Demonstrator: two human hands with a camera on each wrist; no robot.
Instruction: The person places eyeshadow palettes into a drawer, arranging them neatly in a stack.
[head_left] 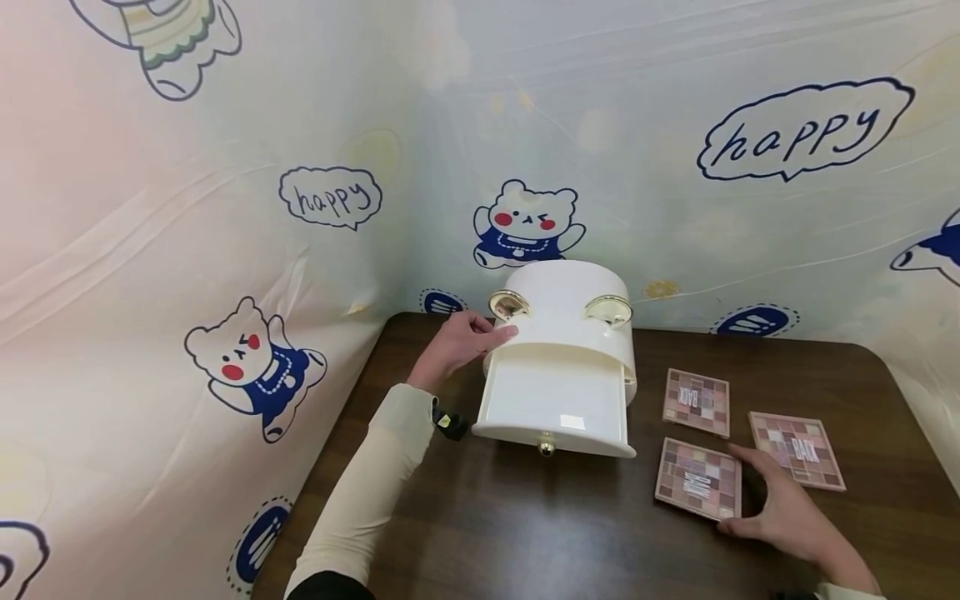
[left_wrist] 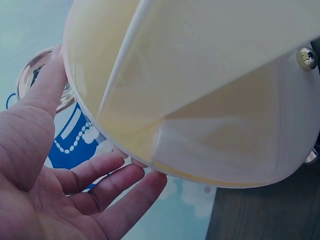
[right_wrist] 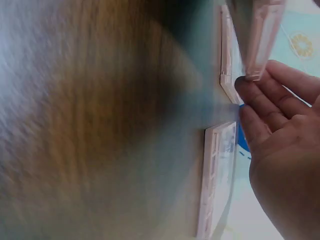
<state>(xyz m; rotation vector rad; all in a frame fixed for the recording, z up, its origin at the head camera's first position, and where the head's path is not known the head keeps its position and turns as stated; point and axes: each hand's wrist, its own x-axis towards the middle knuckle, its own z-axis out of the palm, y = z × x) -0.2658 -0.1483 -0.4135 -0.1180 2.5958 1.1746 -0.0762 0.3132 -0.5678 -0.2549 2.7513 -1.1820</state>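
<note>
Grip status?
– My right hand (head_left: pixel 786 508) pinches nearest palette (head_left: pixel 697 479) by its 3 o'clock edge, left hand (head_left: pixel 467 340) holds white drawer box (head_left: pixel 557 323) by its 9 o'clock side
– Palette location?
– Box's 4 o'clock

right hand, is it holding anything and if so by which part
Right hand pinches the front palette by its right edge, as seen in the head view.

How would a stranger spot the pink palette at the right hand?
On the dark brown wooden table, right of the white plastic drawer box, lie three flat, squarish, pink-checked palettes. The wanted one is lowest in the head view; it alone is gripped by the bare right hand.
</note>
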